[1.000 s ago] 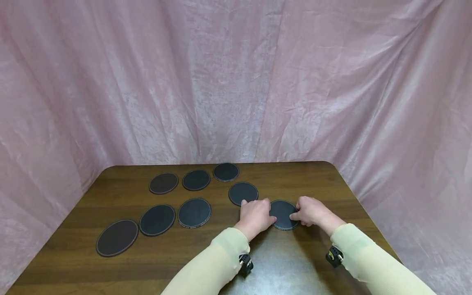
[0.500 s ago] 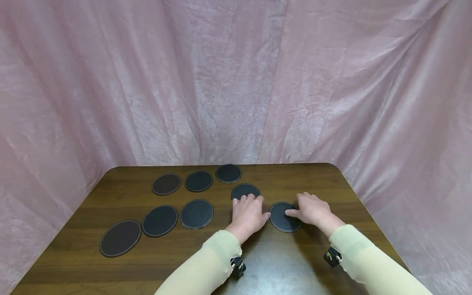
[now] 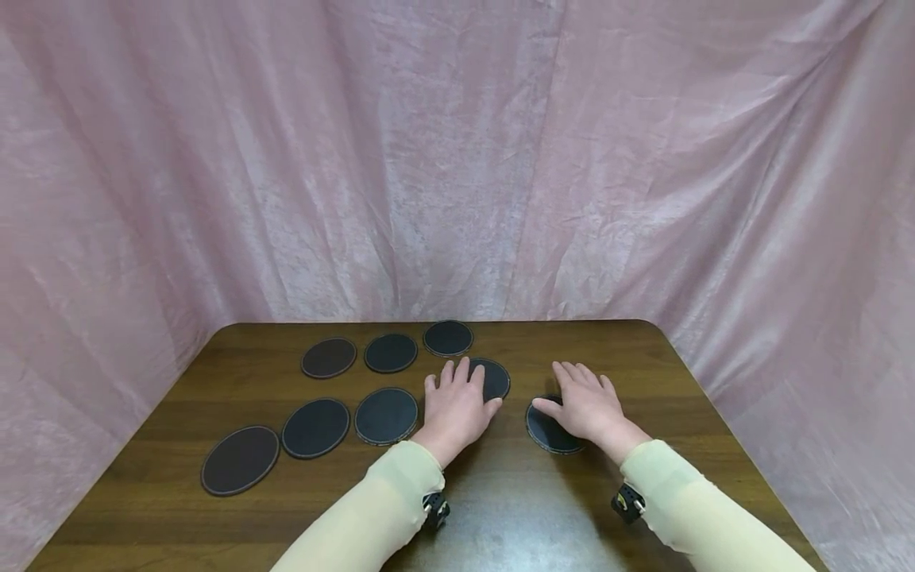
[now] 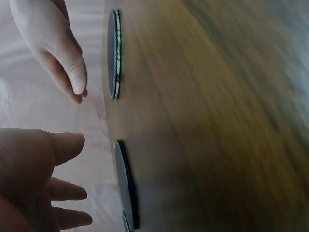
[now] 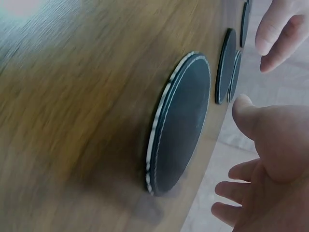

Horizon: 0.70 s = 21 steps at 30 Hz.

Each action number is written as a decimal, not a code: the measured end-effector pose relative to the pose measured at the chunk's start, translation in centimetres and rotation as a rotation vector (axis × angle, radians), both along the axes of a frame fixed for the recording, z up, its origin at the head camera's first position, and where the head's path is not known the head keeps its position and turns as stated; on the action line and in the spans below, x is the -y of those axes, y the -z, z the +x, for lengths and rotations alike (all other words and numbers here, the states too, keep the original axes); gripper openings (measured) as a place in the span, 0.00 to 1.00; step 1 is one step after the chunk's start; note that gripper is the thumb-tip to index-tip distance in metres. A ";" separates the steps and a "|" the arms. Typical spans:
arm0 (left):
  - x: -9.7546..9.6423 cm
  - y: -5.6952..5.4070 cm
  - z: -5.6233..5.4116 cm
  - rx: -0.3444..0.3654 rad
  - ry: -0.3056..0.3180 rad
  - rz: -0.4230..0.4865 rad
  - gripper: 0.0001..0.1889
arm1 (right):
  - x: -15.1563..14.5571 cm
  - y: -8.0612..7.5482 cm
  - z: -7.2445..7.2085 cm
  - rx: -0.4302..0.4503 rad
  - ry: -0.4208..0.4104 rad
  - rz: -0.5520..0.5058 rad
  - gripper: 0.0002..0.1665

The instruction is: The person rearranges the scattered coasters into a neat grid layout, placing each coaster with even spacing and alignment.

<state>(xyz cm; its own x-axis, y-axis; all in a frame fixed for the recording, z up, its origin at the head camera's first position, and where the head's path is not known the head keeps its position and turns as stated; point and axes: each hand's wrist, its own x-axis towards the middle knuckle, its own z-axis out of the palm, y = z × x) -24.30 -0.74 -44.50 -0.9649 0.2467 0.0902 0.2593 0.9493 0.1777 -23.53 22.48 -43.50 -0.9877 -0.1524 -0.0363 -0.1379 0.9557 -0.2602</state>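
Observation:
Both hands hover palm down over the table with nothing in their fingers. My left hand (image 3: pixel 457 409) has its fingers spread and overlaps the left part of a dark round coaster (image 3: pixel 496 380) in the head view. Under my right hand (image 3: pixel 589 405) lies another dark coaster (image 3: pixel 550 435), partly hidden by the thumb and palm. In the right wrist view a gap shows between that coaster (image 5: pixel 186 121), which has a pale stitched rim, and the right hand (image 5: pixel 270 154). The left wrist view shows the left hand (image 4: pixel 29 164) held above the tabletop, thumb and fingers extended.
A brownish coaster (image 3: pixel 240 461) and two dark ones (image 3: pixel 316 429) (image 3: pixel 386 416) lie at the left. Behind them are a brown coaster (image 3: pixel 329 357) and two dark ones (image 3: pixel 391 353) (image 3: pixel 448 338). A pink curtain (image 3: pixel 443 159) hangs behind the wooden table (image 3: pixel 286 524).
Both hands have let go of the right coaster and risen, fingers now straightened. The left hand has moved left, away from it; the right has shifted slightly left and forward over it.

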 end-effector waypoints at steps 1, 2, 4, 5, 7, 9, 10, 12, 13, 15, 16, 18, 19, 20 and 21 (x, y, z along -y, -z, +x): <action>0.2 0.1 -0.1 0.003 -0.005 -0.001 0.38 | 0.3 0.0 -0.1 0.003 -0.003 0.005 0.54; 0.4 0.2 -0.2 0.000 -0.010 0.001 0.37 | 0.5 0.1 -0.2 0.005 -0.004 -0.003 0.54; 0.8 0.4 -0.3 -0.003 -0.018 0.005 0.37 | 0.8 0.5 -0.5 -0.002 -0.013 0.003 0.54; 1.0 0.4 -0.4 -0.006 -0.021 0.006 0.37 | 1.1 0.2 -0.4 0.014 -0.013 0.007 0.53; 1.4 0.5 -0.5 -0.015 -0.027 0.011 0.36 | 1.5 0.3 -0.6 0.013 -0.017 0.012 0.53; 1.7 0.5 -0.6 -0.014 -0.032 0.009 0.36 | 2.1 0.2 -0.6 0.013 -0.017 0.019 0.51; 1.9 0.5 -0.7 -0.013 -0.035 0.004 0.36 | 2.3 0.0 -0.6 0.017 -0.015 0.019 0.51; 2.2 0.6 -1.0 -0.011 -0.041 0.000 0.37 | 2.8 -0.2 -0.6 0.018 -0.013 0.018 0.50; 2.3 0.6 -1.2 -0.009 -0.044 -0.003 0.37 | 3.0 -0.3 -0.7 0.018 -0.012 0.015 0.50; 2.5 0.6 -1.4 0.001 -0.051 -0.012 0.37 | 3.3 -0.3 -0.9 0.014 -0.017 0.009 0.50; 2.5 0.6 -1.5 0.004 -0.053 -0.012 0.37 | 3.5 -0.3 -1.0 0.014 -0.019 0.005 0.50; 2.7 0.6 -1.6 0.013 -0.058 -0.014 0.37 | 3.8 -0.3 -1.2 0.018 -0.019 -0.010 0.50; 2.8 0.5 -1.6 0.019 -0.059 -0.016 0.37 | 3.9 -0.2 -1.3 0.016 -0.021 -0.012 0.50; 2.8 0.6 -1.7 0.023 -0.061 -0.018 0.37 | 4.1 -0.2 -1.3 0.012 -0.022 -0.012 0.50; 2.9 0.6 -1.7 0.025 -0.061 -0.017 0.37 | 4.2 -0.1 -1.4 0.011 -0.022 -0.014 0.50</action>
